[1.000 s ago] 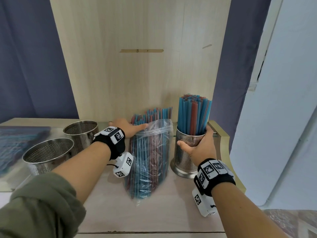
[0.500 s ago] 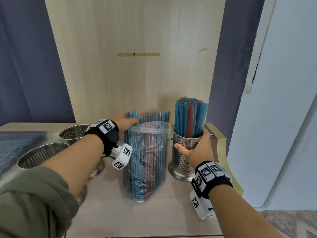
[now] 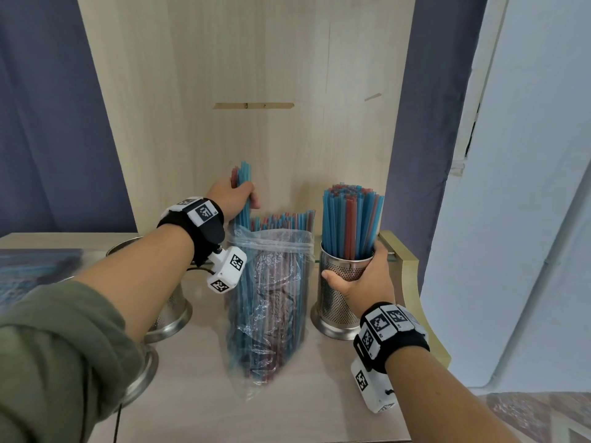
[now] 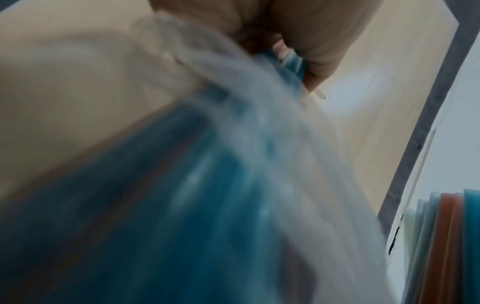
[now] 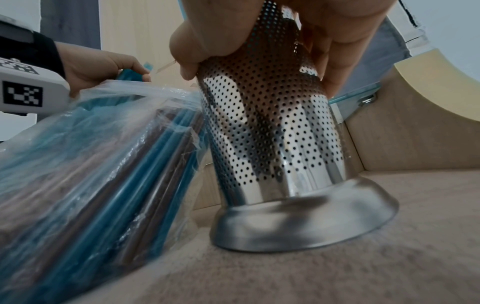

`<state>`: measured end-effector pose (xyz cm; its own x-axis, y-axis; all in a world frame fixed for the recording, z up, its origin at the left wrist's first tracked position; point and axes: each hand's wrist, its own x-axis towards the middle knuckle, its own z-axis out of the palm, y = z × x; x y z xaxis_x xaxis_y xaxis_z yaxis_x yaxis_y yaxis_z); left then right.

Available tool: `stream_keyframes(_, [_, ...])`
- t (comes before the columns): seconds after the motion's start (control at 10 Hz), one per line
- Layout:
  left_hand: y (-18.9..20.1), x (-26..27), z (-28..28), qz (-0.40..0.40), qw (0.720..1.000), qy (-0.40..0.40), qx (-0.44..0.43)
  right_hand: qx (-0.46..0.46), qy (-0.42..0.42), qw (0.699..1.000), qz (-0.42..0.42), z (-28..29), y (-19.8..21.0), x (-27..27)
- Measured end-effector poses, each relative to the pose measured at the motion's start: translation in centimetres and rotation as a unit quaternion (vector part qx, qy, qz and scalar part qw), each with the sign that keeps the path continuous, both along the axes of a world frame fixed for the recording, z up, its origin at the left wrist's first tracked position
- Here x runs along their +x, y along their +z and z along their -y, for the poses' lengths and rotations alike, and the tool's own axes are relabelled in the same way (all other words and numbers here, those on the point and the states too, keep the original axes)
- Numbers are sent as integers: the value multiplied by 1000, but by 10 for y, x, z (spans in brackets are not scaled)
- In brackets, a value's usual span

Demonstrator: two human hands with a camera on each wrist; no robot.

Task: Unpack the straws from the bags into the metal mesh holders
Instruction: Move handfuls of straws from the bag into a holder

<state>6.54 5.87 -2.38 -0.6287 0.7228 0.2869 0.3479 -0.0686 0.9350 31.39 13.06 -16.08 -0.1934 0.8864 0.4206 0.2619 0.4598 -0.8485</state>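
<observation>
A clear plastic bag [image 3: 271, 302] of blue and red straws leans upright against the wooden back panel. My left hand [image 3: 235, 199] grips a bunch of straws [image 3: 243, 193] and holds it raised partway out of the bag's mouth; the left wrist view shows the blurred bag [image 4: 233, 185] and fingers around blue straws. My right hand [image 3: 361, 279] wraps around a perforated metal holder [image 3: 339, 302] full of upright straws [image 3: 351, 222], which stands on the shelf to the right of the bag. The right wrist view shows the holder [image 5: 275, 133] and bag [image 5: 103, 164] side by side.
Two empty mesh holders [image 3: 166, 308] stand at the left, mostly hidden behind my left forearm. A flat pack of blue straws [image 3: 32, 270] lies at the far left. The wooden shelf [image 3: 287, 404] ends at a curved rim [image 3: 409, 273] on the right.
My left hand closed on a bunch of straws at the bag's mouth and lifted it upward. The right hand stays on the filled holder.
</observation>
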Motion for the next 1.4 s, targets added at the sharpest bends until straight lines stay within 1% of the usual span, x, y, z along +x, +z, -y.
stream_keyframes(0.2, [23, 8, -1, -59, 992, 56, 93, -4, 1, 1000, 2, -2, -1, 0])
stream_keyframes(0.3, [33, 5, 0, -99, 984, 88, 118, -6, 0, 1000, 6, -3, -2, 0])
stream_keyframes(0.5, [59, -1, 8, -102, 963, 162, 189, -8, 0, 1000, 7, -6, -4, -1])
stream_keyframes(0.6, [77, -2, 15, -85, 948, 179, 250, -9, -2, 1000, 8, -8, -6, -2])
stream_keyframes(0.7, [95, 1, 21, -94, 930, 191, 300, -7, -4, 1000, 8, -9, -7, -1])
stream_keyframes(0.8, [107, 0, 26, -100, 922, 191, 322, -10, -2, 1000, 8, -9, -7, -1])
stream_keyframes(0.9, [110, -4, 29, -94, 923, 192, 320, -10, -5, 1000, 9, -10, -7, -1])
stream_keyframes(1.0, [112, -9, 33, -65, 918, 200, 336, -3, -6, 1000, 3, -10, -8, -2])
stream_keyframes(1.1, [122, -16, 38, -20, 900, 203, 386, -4, -10, 1000, 3, -11, -8, -3])
stream_keyframes(1.2, [135, -24, 48, 8, 876, 208, 435, -5, -10, 1000, 5, -11, -8, -3])
stream_keyframes(1.3, [146, -30, 61, 32, 861, 223, 456, -3, -10, 1000, 5, -12, -8, -3])
stream_keyframes(1.4, [144, -49, 63, 83, 885, 236, 394, -2, -12, 1000, 7, -12, -8, -2])
